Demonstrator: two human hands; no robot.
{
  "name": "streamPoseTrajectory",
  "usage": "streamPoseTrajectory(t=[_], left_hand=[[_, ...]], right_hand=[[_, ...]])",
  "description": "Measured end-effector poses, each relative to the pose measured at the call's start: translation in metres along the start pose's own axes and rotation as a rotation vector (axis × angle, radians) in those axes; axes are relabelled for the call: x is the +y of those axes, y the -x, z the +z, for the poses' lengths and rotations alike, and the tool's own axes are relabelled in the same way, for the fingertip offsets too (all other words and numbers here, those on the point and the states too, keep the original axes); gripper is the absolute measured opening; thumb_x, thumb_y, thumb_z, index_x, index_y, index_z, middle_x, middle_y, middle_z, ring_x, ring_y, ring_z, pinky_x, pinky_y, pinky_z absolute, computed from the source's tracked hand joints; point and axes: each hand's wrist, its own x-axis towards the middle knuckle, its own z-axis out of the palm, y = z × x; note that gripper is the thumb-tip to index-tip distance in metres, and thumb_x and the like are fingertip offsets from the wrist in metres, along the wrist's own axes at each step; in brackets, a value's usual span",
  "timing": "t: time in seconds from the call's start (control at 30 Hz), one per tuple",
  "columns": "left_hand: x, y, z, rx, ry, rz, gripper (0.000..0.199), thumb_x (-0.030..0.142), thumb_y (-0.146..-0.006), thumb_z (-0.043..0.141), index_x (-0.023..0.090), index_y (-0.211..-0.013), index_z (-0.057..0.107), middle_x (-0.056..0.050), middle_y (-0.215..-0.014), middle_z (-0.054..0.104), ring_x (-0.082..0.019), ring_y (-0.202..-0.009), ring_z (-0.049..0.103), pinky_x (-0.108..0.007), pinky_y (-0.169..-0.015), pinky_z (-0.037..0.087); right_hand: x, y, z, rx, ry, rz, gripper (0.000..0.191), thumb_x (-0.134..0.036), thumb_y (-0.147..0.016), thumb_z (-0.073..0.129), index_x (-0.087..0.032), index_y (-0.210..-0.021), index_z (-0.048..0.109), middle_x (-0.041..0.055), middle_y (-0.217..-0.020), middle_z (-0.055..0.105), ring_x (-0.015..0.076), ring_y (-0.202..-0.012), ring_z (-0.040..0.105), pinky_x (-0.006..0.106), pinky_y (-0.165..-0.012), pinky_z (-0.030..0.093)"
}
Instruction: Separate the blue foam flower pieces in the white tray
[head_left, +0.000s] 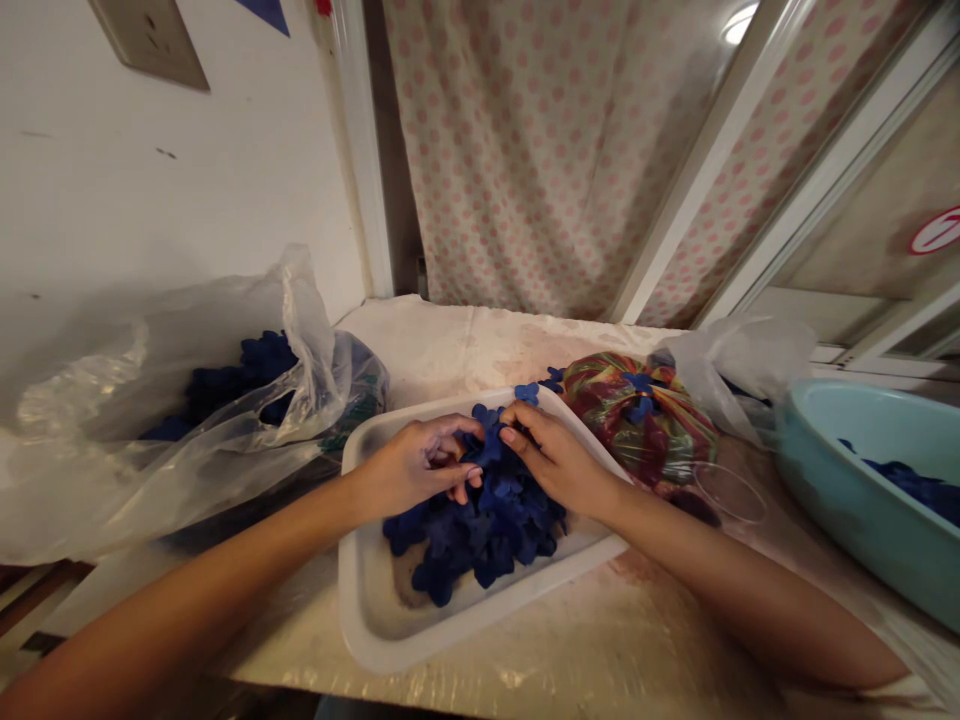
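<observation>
A white plastic tray (367, 625) holds a heap of dark blue flower-shaped cutouts (480, 525), which look like fabric petals. My right hand (555, 450) is over the far side of the heap, with thumb and forefinger pinched on a blue flower cutout (492, 440). Facing it from the left, my left hand (427, 460) has its fingers curled but a gap between thumb and forefinger. Its forefinger tip meets the edge of the same cutout, and nothing shows in its palm.
On the left lies a clear plastic bag (225, 430) with more blue cutouts. Behind the tray's right corner sits a colourful striped bundle (637, 420), with a clear round lid (731, 492) beside it. A turquoise basin (847, 500) stands far right. A polka-dot curtain (525, 160) hangs behind.
</observation>
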Motion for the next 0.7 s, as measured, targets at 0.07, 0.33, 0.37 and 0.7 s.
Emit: streamPoseTrajectory(t=[0.07, 0.33, 0.37, 0.7], left_hand=[[0.001, 0.000, 0.001, 0.005, -0.023, -0.012, 0.034, 0.032, -0.079, 0.059, 0.016, -0.108, 0.050, 0.002, -0.061, 0.061, -0.012, -0.054, 0.059, -0.021, -0.051, 0.044], [0.001, 0.001, 0.000, 0.004, 0.025, 0.008, 0.043, 0.033, -0.079, 0.059, 0.016, -0.116, 0.046, 0.001, -0.063, 0.061, -0.012, -0.055, 0.060, -0.023, -0.053, 0.047], [0.001, 0.001, 0.000, -0.004, 0.022, 0.009, 0.044, 0.033, -0.079, 0.060, 0.016, -0.117, 0.046, 0.001, -0.063, 0.061, -0.013, -0.055, 0.060, -0.023, -0.054, 0.047], [0.002, 0.001, 0.001, -0.034, 0.006, 0.013, 0.046, 0.032, -0.080, 0.059, 0.018, -0.121, 0.046, 0.001, -0.066, 0.063, -0.011, -0.056, 0.062, -0.022, -0.054, 0.048]], right_hand=[[0.003, -0.001, 0.001, 0.066, 0.031, 0.074, 0.017, -0.024, -0.092, 0.036, -0.020, -0.076, 0.039, -0.0014, -0.069, 0.041, 0.0129, -0.065, 0.041, 0.026, -0.062, 0.034], [0.000, 0.001, -0.002, 0.106, -0.031, 0.024, 0.010, -0.028, -0.086, 0.048, -0.019, -0.086, 0.043, 0.0006, -0.079, 0.045, 0.0133, -0.072, 0.045, 0.026, -0.066, 0.038], [-0.001, 0.001, -0.002, 0.069, -0.028, -0.001, 0.011, -0.029, -0.085, 0.050, -0.019, -0.085, 0.044, 0.0009, -0.079, 0.046, 0.0134, -0.074, 0.046, 0.026, -0.067, 0.038], [0.001, -0.001, -0.001, 0.026, -0.042, -0.024, 0.019, -0.028, -0.081, 0.060, -0.020, -0.073, 0.045, -0.0009, -0.076, 0.049, 0.0116, -0.070, 0.047, 0.023, -0.065, 0.038]])
